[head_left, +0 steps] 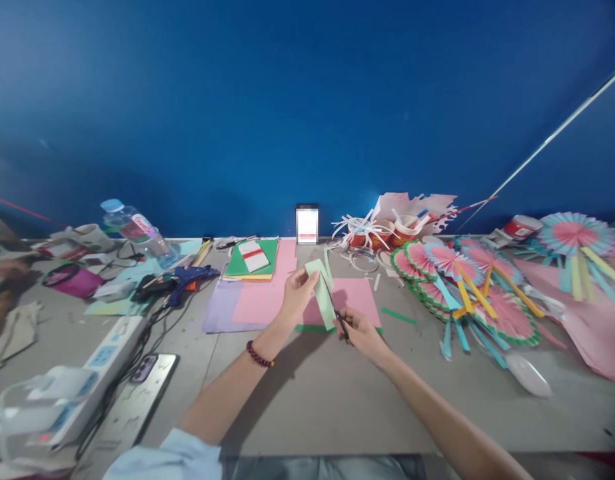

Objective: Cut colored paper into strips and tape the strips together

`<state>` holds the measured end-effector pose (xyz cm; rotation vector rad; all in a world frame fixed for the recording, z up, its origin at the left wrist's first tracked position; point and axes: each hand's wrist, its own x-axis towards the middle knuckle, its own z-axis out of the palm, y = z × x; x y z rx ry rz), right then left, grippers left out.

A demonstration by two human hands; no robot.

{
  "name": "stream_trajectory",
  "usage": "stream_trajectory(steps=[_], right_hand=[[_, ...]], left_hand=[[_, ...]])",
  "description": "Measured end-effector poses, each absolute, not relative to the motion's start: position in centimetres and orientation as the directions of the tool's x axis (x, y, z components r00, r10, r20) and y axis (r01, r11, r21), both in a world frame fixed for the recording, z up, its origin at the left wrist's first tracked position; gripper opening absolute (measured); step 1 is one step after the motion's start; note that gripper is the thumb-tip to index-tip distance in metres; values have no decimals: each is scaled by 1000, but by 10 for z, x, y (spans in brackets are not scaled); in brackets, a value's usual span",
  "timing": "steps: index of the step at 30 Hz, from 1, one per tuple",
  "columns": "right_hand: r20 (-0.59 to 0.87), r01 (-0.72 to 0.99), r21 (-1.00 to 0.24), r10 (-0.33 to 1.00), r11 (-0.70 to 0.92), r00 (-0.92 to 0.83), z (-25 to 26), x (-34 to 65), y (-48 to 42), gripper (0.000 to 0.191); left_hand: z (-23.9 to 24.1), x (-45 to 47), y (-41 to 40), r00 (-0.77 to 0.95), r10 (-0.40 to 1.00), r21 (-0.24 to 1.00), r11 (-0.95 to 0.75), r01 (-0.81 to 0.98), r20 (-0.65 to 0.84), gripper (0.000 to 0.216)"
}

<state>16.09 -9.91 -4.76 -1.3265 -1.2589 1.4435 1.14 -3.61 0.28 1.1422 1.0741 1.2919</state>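
- Light green paper (323,303) is being held above the middle of the table, over the pink sheet (360,293).
- Writing is staying unreadable: the label on the plastic bottle (140,230) is showing pink and red with blurred lettering, the upright screen (307,225) is appearing pixelated, and the white card (253,256) with its red band is giving no legible word.
- Grey tabletop (307,413) is spreading beneath everything, and a plain blue wall (307,120) is rising behind it.
- Folded paper fans (450,263) are crowding the right side; a power strip (104,363) and a phone (132,407) are lying at the left.
- Long axis of the green paper is slanting from far left to near right, its lower end pointing toward the person; a narrow sliver is standing beside its far end.
- Left hand (300,293) is pinching the paper between thumb and fingers.
- Right hand (360,328) is gripping the black scissors (342,325), whose blades are pointing away, against the paper's right edge.
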Motion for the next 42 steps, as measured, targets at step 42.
stream_trajectory(steps=[42], right_hand=[[-196, -7, -980, 972, -198, -127, -57, 164, -97, 39]], left_hand=[[-3, 16, -40, 48, 996, 992, -68, -111, 74, 38]])
